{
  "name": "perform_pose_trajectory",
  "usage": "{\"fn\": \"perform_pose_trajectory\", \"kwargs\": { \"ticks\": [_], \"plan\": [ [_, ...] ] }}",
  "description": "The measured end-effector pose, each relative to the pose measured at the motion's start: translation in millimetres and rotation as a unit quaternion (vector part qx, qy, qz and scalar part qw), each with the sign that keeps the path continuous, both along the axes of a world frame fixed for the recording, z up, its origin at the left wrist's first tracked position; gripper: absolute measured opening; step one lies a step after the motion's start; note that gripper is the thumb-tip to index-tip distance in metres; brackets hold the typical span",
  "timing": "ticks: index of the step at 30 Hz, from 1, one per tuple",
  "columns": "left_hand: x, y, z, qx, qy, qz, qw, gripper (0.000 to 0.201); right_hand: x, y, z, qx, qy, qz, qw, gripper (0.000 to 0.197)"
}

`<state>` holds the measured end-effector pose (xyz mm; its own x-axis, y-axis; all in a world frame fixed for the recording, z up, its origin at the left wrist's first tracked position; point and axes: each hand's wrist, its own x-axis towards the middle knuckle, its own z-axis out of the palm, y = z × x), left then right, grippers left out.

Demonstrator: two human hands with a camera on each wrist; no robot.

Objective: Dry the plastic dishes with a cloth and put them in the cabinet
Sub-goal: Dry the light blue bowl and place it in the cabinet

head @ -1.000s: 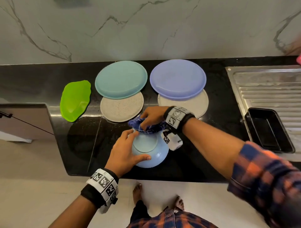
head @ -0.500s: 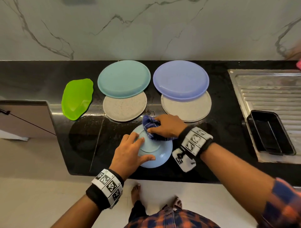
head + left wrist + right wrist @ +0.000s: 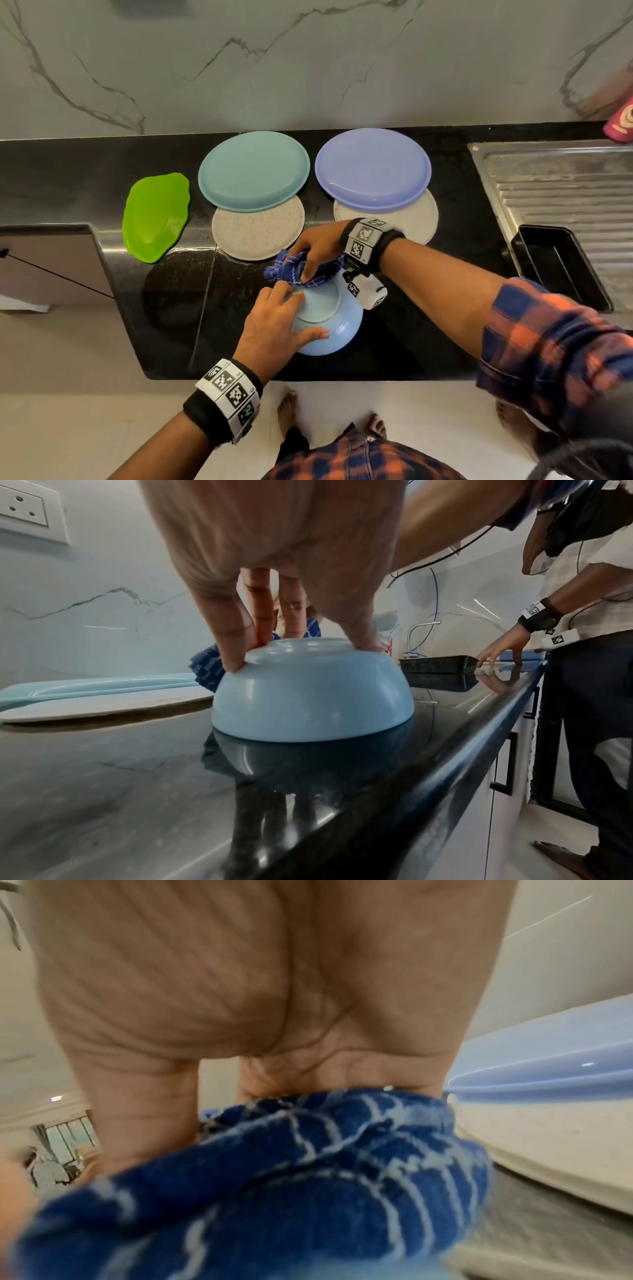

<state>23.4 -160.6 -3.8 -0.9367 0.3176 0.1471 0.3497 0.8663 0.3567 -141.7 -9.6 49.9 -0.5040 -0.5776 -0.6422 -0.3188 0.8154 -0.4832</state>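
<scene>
My left hand (image 3: 274,329) clamps the upturned light blue bowl (image 3: 311,693) mouth-down near the front edge of the black counter (image 3: 411,342), fingertips curled over its raised foot and thumb on the wall; it looks light, stiff and slick, so I judge that foot ring the safest hold. Just behind the bowl, my right hand (image 3: 320,245) grips the soft blue cloth (image 3: 294,270) bunched against its far side. The bowl's inside and the cabinet stay hidden.
</scene>
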Motion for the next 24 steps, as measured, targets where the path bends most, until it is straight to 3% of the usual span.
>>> {"fn": "perform_pose_trajectory", "kwargs": {
  "ticks": [4, 8, 11, 14, 18, 21, 24],
  "plan": [
    [0.3, -0.5, 1.4, -0.002, -0.010, 0.009, 1.000, 0.078, 24.5, 15.0, 3.9, -0.024, 0.055, -0.057, 0.997, 0.035],
    [0.2, -0.3, -0.6, 0.001, -0.011, 0.020, 1.000, 0.081, 88.2, 51.2, -9.8, -0.038, 0.172, -0.219, 0.960, 0.043],
    [1.6, 0.8, -1.7, -0.006, 0.003, 0.013, 1.000, 0.079, 136.3, 63.1, -28.0, -0.062, 0.149, -0.340, 0.926, 0.054],
    [2.5, 3.7, 0.2, -0.019, 0.006, 0.011, 1.000, 0.078, 155.9, 53.9, -34.1, -0.026, 0.136, -0.374, 0.917, 0.062],
    [12.7, 8.8, 4.5, -0.053, 0.009, 0.028, 0.998, 0.072, 134.0, 50.7, -27.0, -0.015, 0.139, -0.351, 0.926, 0.053],
    [19.7, 12.7, 9.0, -0.060, 0.001, 0.050, 0.997, 0.068, 100.2, 51.3, -18.1, -0.047, 0.134, -0.264, 0.954, 0.039],
    [14.5, 8.9, 18.5, -0.072, -0.021, 0.047, 0.996, 0.058, 58.7, 46.7, -8.8, -0.074, 0.060, -0.178, 0.979, 0.036]
  ]
}}
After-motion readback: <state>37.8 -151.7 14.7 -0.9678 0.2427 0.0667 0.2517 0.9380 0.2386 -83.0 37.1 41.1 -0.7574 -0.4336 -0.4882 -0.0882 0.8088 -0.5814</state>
